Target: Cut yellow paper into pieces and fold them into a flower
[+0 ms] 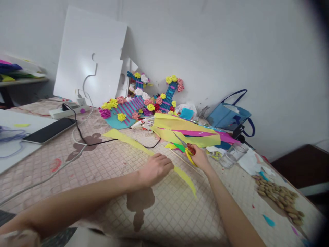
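A flat black tablet is seen left of a long, thin yellow paper strip, which is laid on a checked, pale-brown table. The strip's middle is covered by the left hand; its fingers are bent together, but whether the strip is pinched cannot be told. Right of the strip, metal scissors with yellow handles are clamped in the fingers of the right hand.

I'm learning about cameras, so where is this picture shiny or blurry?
Head view: pale glare on the white board; head view: a dark, out-of-focus patch in the upper right corner; head view: the sleeve at bottom left looks soft.
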Demonstrator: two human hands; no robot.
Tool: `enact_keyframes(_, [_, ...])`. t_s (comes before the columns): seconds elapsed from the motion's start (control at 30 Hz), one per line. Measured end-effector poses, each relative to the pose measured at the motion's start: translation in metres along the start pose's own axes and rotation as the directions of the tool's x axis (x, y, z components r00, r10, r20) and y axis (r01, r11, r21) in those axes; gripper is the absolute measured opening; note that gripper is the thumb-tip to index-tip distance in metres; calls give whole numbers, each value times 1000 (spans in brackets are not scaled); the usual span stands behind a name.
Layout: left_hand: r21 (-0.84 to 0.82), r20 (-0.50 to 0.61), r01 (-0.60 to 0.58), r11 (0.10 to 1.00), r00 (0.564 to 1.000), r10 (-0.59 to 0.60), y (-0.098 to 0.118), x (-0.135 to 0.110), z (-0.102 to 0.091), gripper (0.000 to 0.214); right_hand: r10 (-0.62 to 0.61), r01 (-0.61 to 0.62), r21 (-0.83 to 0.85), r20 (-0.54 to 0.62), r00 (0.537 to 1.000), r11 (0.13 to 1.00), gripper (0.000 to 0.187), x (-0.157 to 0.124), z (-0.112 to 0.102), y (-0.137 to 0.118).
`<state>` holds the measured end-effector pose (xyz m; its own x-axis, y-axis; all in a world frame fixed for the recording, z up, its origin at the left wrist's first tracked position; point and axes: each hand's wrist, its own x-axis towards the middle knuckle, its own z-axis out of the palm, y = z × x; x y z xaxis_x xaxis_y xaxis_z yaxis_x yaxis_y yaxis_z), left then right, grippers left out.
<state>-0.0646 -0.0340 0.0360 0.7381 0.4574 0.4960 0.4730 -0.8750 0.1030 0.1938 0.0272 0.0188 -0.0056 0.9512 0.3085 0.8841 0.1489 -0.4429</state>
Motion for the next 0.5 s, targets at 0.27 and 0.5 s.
enact_keyframes(0.27, [-537,176,319,781,948,-266,41,-43,-4,17,-221,226,-37,120,968,973,28,-16,13,-35])
enact_keyframes(0.5, [-853,265,483,198,728,-632,45,-50,-21,9,-268,268,-18,-10,963,963,26,-24,10,-47])
